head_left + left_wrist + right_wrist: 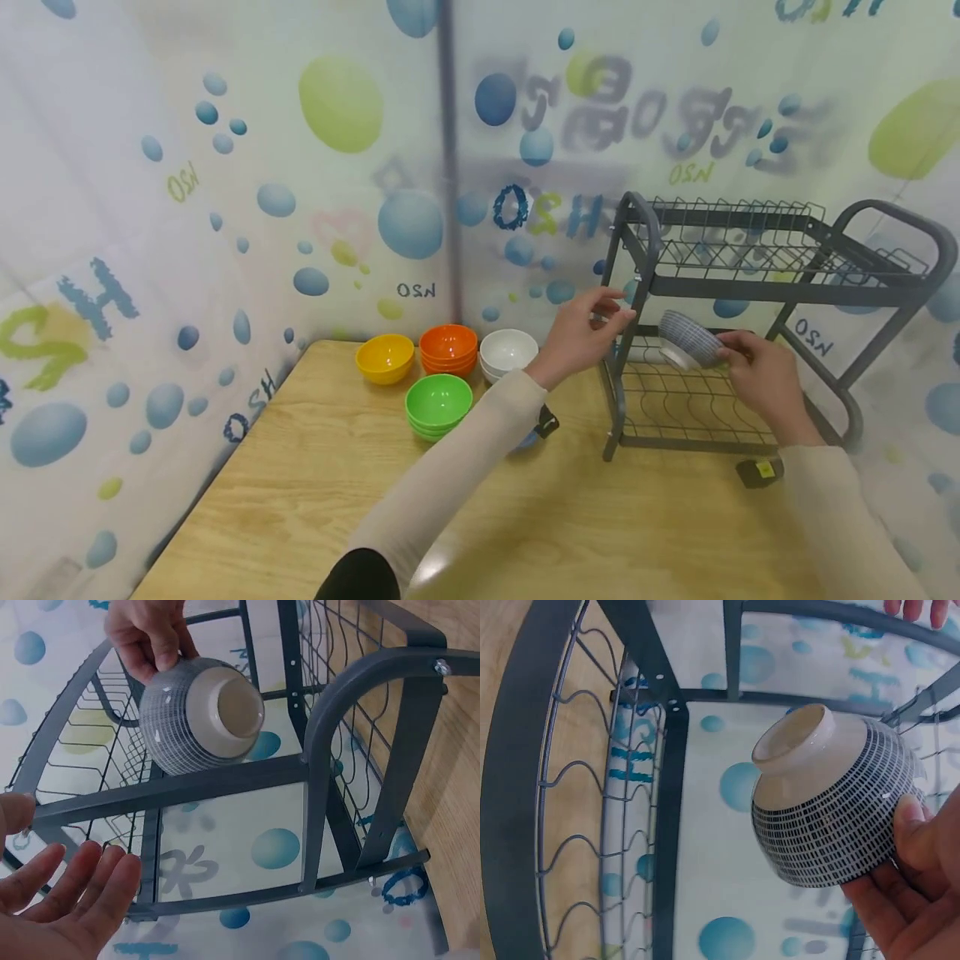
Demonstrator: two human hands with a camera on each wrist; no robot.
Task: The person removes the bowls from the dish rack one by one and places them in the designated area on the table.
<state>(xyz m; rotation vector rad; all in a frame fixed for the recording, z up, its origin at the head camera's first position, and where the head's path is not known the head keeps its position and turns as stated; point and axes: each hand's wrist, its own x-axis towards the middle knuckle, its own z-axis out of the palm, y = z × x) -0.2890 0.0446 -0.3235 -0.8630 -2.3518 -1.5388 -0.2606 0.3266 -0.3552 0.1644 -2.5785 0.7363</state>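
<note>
A small bowl with a dark blue grid pattern and a white foot is tilted on its side between the two tiers of the dark grey dish rack. My right hand pinches its rim, thumb outside and fingers at the mouth, as the right wrist view shows. The wire lower shelf lies beneath the bowl. My left hand is beside the rack's left upright, its fingers loosely bent with nothing in them. In the left wrist view, the left fingers are spread near the rack's side bar.
Left of the rack on the wooden table stand a yellow bowl, stacked orange bowls, green bowls and white bowls. Something blue shows partly behind the left forearm. A patterned curtain hangs behind.
</note>
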